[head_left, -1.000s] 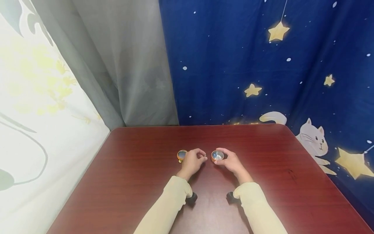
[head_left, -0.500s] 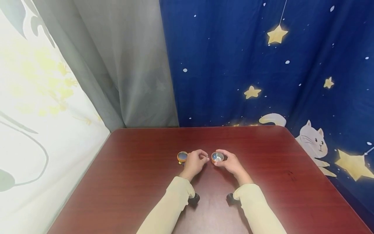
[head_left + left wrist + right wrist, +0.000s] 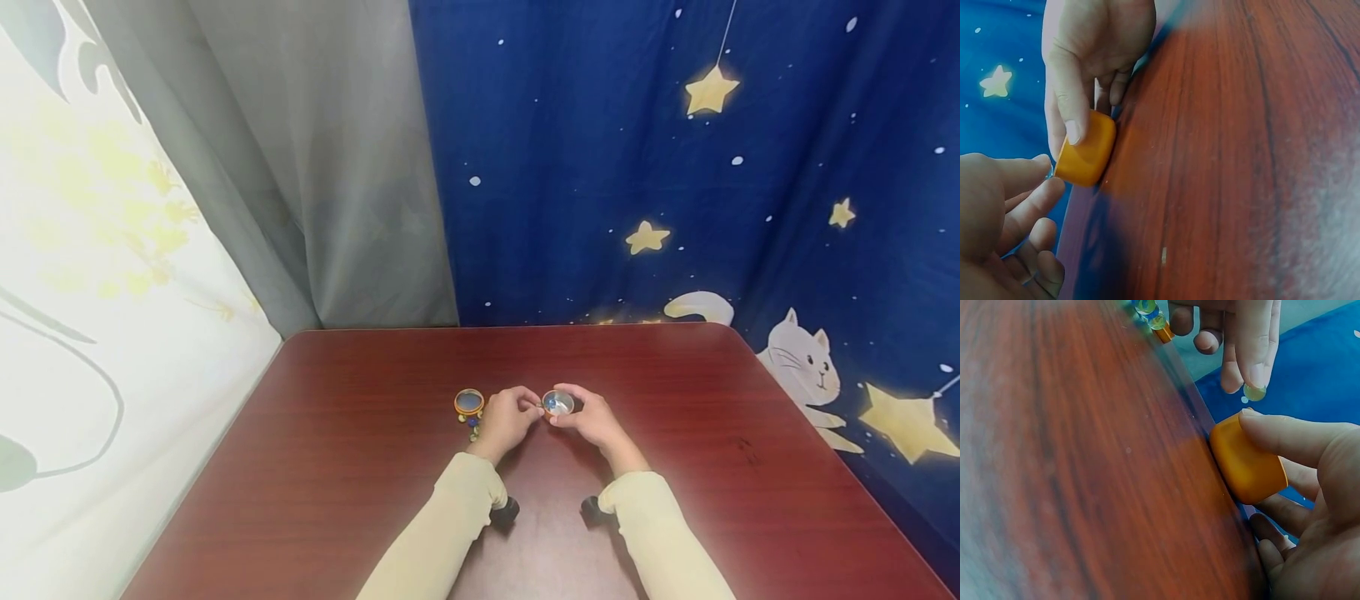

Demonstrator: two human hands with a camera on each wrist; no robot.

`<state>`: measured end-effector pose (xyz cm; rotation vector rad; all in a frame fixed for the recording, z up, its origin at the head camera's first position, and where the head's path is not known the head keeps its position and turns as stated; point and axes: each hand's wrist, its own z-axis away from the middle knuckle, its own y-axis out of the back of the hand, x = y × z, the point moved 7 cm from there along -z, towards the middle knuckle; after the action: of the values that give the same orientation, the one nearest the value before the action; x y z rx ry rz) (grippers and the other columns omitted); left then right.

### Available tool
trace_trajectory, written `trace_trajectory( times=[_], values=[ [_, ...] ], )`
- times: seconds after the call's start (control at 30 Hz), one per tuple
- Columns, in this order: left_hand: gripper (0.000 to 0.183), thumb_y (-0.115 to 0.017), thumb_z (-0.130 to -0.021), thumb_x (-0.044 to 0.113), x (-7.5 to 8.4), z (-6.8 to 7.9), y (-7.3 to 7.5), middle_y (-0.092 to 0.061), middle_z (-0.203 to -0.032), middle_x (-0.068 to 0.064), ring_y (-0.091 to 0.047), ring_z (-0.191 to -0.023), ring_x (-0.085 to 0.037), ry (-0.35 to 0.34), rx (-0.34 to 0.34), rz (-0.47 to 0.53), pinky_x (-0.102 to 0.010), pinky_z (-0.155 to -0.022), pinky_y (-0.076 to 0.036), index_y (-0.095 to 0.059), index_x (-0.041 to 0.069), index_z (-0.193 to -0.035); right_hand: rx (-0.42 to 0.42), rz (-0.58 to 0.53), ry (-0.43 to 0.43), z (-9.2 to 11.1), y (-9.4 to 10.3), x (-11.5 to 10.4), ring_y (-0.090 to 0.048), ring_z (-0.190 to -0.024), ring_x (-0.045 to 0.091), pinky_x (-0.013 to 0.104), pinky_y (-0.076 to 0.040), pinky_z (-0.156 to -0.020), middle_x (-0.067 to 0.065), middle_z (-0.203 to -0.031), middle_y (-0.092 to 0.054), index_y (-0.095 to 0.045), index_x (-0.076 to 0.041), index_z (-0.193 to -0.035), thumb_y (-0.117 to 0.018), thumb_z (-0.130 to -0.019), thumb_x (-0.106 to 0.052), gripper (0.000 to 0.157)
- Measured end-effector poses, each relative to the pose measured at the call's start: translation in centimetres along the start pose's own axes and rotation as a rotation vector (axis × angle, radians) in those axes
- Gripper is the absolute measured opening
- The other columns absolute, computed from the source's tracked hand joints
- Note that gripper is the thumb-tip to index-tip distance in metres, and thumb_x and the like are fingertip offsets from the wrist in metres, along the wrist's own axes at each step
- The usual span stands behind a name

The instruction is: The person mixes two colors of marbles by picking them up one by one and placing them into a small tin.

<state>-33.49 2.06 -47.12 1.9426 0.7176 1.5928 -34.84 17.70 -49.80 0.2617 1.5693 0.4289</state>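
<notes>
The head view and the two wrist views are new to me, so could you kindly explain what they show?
There is no machine here: a person works with two bare hands. The head view comes from a camera worn on the head, looking forward and down; each wrist view comes from a camera on that wrist. On the reddish-brown table, the right hand holds a small orange cup. The left hand pinches a greenish ball near its rim. Farther left lie a round orange-rimmed piece and several small balls.
</notes>
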Motion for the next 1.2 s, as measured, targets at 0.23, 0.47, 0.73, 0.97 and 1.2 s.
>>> trace_trajectory(
  times=[0.23, 0.47, 0.73, 0.97, 1.2],
  values=[
    [0.010, -0.068, -0.073, 0.028, 0.0, 0.0, -0.5, -0.054, -0.062, 0.016, -0.050, -0.058, -0.004, -0.001, 0.008, -0.002, -0.026, -0.056, -0.039, -0.061, 0.024, -0.078, -0.006, -0.017, 0.016, 0.1, 0.0, -0.1, -0.047, -0.099, 0.024, 0.042, -0.032, -0.083, 0.006, -0.108, -0.056, -0.054, -0.016, -0.115, -0.078, -0.059, -0.015, 0.061],
    [0.011, -0.068, -0.073, 0.028, 0.3, 0.0, -0.7, -0.054, -0.061, 0.017, -0.050, -0.057, -0.004, -0.017, 0.021, 0.011, -0.026, -0.054, -0.039, -0.062, 0.023, -0.081, -0.004, -0.024, 0.016, 0.1, 0.0, -0.2, -0.047, -0.099, 0.025, 0.042, -0.030, -0.084, 0.006, -0.107, -0.057, -0.055, -0.016, -0.114, -0.078, -0.058, -0.015, 0.061],
    [0.011, -0.068, -0.073, 0.026, 0.4, 0.0, -0.9, -0.055, -0.061, 0.016, -0.050, -0.058, -0.003, -0.030, 0.032, 0.032, -0.026, -0.054, -0.039, -0.061, 0.023, -0.082, -0.005, -0.015, 0.022, 0.1, 0.1, -0.1, -0.047, -0.099, 0.024, 0.042, -0.030, -0.083, 0.005, -0.108, -0.057, -0.055, -0.018, -0.113, -0.078, -0.059, -0.016, 0.059],
    [0.013, -0.068, -0.073, 0.029, 0.5, 0.0, -1.1, -0.054, -0.062, 0.017, -0.050, -0.058, -0.003, -0.028, 0.035, 0.017, -0.026, -0.053, -0.039, -0.062, 0.024, -0.083, -0.008, -0.014, 0.031, 0.1, 0.1, -0.2, -0.048, -0.097, 0.024, 0.040, -0.032, -0.081, 0.004, -0.106, -0.057, -0.055, -0.016, -0.115, -0.078, -0.059, -0.016, 0.060],
    [0.013, -0.068, -0.072, 0.030, 0.5, 0.1, -1.2, -0.053, -0.062, 0.017, -0.050, -0.058, -0.002, -0.041, 0.022, 0.007, -0.025, -0.053, -0.039, -0.061, 0.025, -0.082, -0.007, -0.004, 0.035, 0.0, 0.2, -0.1, -0.047, -0.098, 0.023, 0.040, -0.031, -0.082, 0.003, -0.106, -0.058, -0.055, -0.017, -0.114, -0.078, -0.058, -0.019, 0.061]
  ],
)
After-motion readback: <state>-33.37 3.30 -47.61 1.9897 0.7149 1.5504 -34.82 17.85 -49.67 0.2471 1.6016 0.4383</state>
